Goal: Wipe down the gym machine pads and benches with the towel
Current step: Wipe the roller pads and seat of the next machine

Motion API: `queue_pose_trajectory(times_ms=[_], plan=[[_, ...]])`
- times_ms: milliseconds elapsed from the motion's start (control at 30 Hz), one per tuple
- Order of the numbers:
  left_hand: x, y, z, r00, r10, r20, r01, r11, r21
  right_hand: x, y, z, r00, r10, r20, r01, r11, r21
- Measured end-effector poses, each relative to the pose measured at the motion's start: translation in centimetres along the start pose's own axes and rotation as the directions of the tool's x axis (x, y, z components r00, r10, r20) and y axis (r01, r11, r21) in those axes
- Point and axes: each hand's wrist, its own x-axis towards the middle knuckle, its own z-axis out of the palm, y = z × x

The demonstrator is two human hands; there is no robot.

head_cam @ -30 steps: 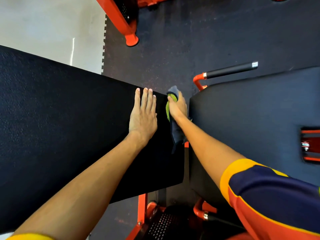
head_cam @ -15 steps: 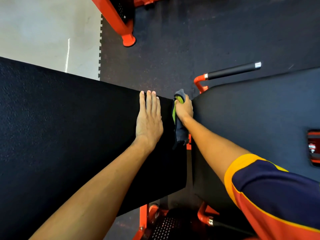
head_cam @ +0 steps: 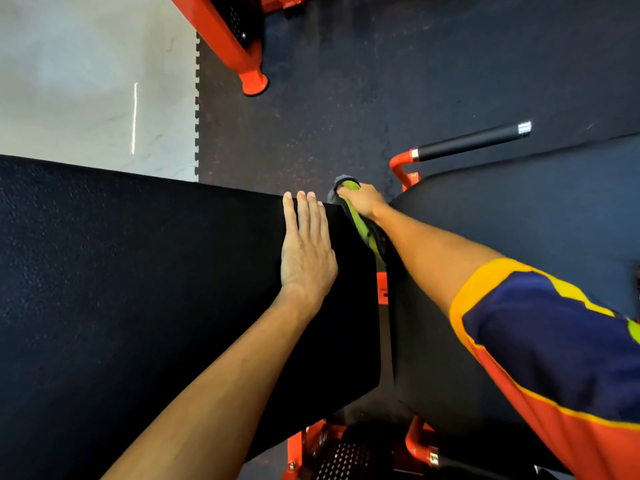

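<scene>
Two black textured pads fill most of the view, with a narrow gap between them: the larger bench pad (head_cam: 138, 289) on the left and a second pad (head_cam: 519, 220) on the right. Beyond them lie a dark rubber floor mat (head_cam: 346, 81) and a pale floor (head_cam: 86, 81), and an orange frame leg (head_cam: 221, 36) stands on the mat. A black-gripped handle (head_cam: 467, 142) juts from an orange bracket by the second pad's far edge. The left hand (head_cam: 306, 251) lies flat on the bench pad near its far right corner, fingers straight and together. The right hand (head_cam: 363, 200) is curled round a grey-and-green towel (head_cam: 362, 230) — held against the bench pad's end edge at the far corner, its tail trailing into the gap.
</scene>
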Motion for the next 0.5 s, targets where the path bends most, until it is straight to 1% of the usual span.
queue_pose_trajectory(times_ms=[67, 100, 167, 267, 300, 367, 433, 500], plan=[[0.1, 0.0, 0.1, 1.0, 0.002, -0.005, -0.002, 1.0, 0.001, 0.8, -0.4, 0.2, 0.994, 0.105, -0.008, -0.105, 0.994, 0.036], [0.1, -0.1, 0.1, 1.0, 0.004, -0.005, -0.004, 1.0, 0.003, 0.7, -0.7, 0.3, 0.992, 0.122, -0.023, -0.121, 0.992, 0.035], [0.0, 0.0, -0.1, 1.0, 0.007, 0.0, -0.007, 1.0, 0.001, -1.0, -0.7, 0.6, 0.993, 0.091, -0.068, -0.088, 0.995, 0.047], [0.1, 0.0, 0.0, 1.0, -0.001, -0.013, 0.001, 1.0, 0.01, -5.2, 0.0, 1.5, 0.99, 0.036, -0.133, -0.012, 0.984, 0.18], [0.1, 0.2, -0.1, 1.0, 0.001, -0.019, -0.001, 1.0, 0.004, -6.7, 0.7, 2.0, 0.989, 0.042, -0.139, -0.013, 0.98, 0.2], [0.1, 0.2, 0.0, 1.0, 0.009, -0.016, -0.009, 1.0, 0.005, -9.0, 2.4, 3.3, 0.985, 0.083, -0.149, -0.048, 0.974, 0.22], [0.1, 0.2, 0.0, 1.0, 0.016, -0.01, -0.016, 1.0, 0.021, -10.1, 4.5, 4.3, 0.971, 0.145, -0.19, -0.089, 0.956, 0.279], [0.1, 0.1, 0.0, 1.0, 0.022, -0.003, -0.022, 0.999, 0.026, -10.9, 6.2, 4.8, 0.961, 0.205, -0.185, -0.134, 0.932, 0.336]])
